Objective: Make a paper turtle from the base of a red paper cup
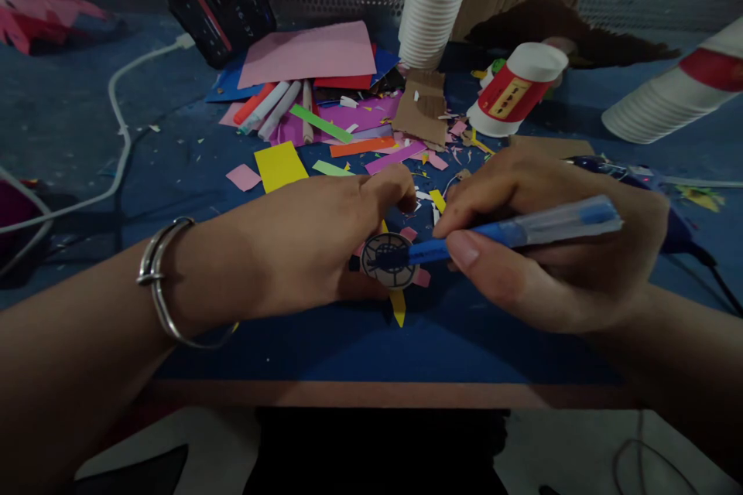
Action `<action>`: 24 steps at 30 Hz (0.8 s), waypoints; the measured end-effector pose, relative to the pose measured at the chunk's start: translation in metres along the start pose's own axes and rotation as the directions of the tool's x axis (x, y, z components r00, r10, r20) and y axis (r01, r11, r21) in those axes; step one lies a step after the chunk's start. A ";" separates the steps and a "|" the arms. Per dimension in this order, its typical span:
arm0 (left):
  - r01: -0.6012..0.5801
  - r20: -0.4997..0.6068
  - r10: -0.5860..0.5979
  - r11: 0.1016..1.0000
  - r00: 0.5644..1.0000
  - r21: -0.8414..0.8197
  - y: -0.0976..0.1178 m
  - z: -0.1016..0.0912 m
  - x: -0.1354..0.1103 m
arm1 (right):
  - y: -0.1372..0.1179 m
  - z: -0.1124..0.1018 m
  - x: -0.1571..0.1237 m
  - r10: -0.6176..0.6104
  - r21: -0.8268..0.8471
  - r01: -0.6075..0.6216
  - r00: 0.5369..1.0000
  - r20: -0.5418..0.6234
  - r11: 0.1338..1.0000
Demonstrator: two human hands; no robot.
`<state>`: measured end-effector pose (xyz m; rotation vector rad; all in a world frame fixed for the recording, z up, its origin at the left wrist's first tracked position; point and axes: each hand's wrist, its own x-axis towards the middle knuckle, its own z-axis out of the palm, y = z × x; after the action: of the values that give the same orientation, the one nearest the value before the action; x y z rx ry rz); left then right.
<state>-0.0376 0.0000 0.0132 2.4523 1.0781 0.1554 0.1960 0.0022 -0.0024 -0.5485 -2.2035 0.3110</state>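
Observation:
My left hand (pixel 307 240) rests on the blue table and pinches a small round paper disc (pixel 388 261) with dark lines drawn on it; pink and yellow paper petals stick out around the disc. A metal bangle (pixel 155 272) circles my left wrist. My right hand (pixel 551 240) is closed round a blue marker pen (pixel 522 230), whose tip touches the disc's face. Both hands meet near the table's front edge.
Coloured paper sheets and strips (pixel 313 54) litter the middle, with a yellow square (pixel 280 165) and cardboard scraps (pixel 421 104). Stacks of paper cups (pixel 433 4) stand behind, one cup (pixel 514 89) lies tipped, another stack (pixel 673 89) lies at right. A white cable (pixel 119 131) runs left. A glue gun (pixel 650 182) lies right.

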 end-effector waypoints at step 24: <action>-0.044 -0.042 0.043 0.998 0.998 -0.033 -0.004 0.001 -0.006 | -0.012 0.003 -0.002 0.150 -0.092 -0.150 0.989 -0.012 0.984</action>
<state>-0.0443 -0.0023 0.0114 2.4529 1.0311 0.2372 0.1914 -0.0095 -0.0008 -0.7677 -2.1839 0.2871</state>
